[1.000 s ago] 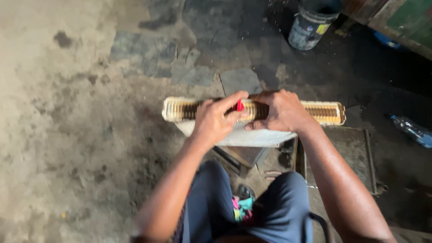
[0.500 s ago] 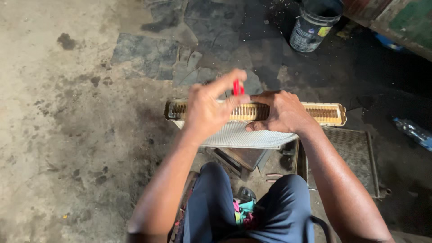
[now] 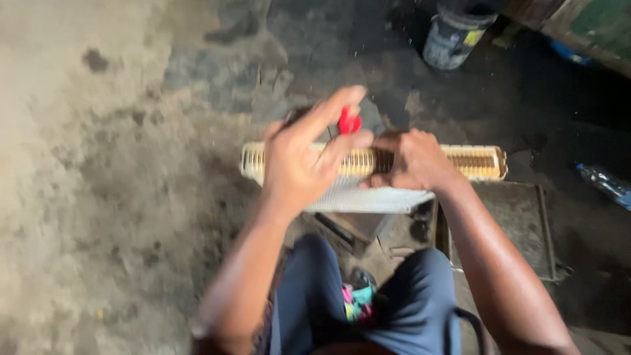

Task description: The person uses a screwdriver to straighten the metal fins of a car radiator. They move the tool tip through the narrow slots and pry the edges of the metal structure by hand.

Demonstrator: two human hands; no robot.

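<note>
So compared with a second earlier, my left hand (image 3: 299,161) had come up off the radiator core (image 3: 374,172) and was raised above it, blurred from moving, fingers pinched shut on a small red-handled tool (image 3: 349,122). A second back that hand was lying flat on the top edge with the red bit barely poking out, so I'd say the tool had been lifted clear of the fins for another pass, though that's just my read. My right hand (image 3: 411,161) hadn't budged: it was clamped down on the top edge of the core, keeping it steady. The core itself sat upright on its edge right in front of my knees, yellowish top strip facing up, propped on some dark metal bits I couldn't make out. No bench here, just a stained, cracked concrete floor (image 3: 98,197), a grubby bucket (image 3: 455,36) further off, and a plastic bottle (image 3: 605,184) lying at the right edge.
</note>
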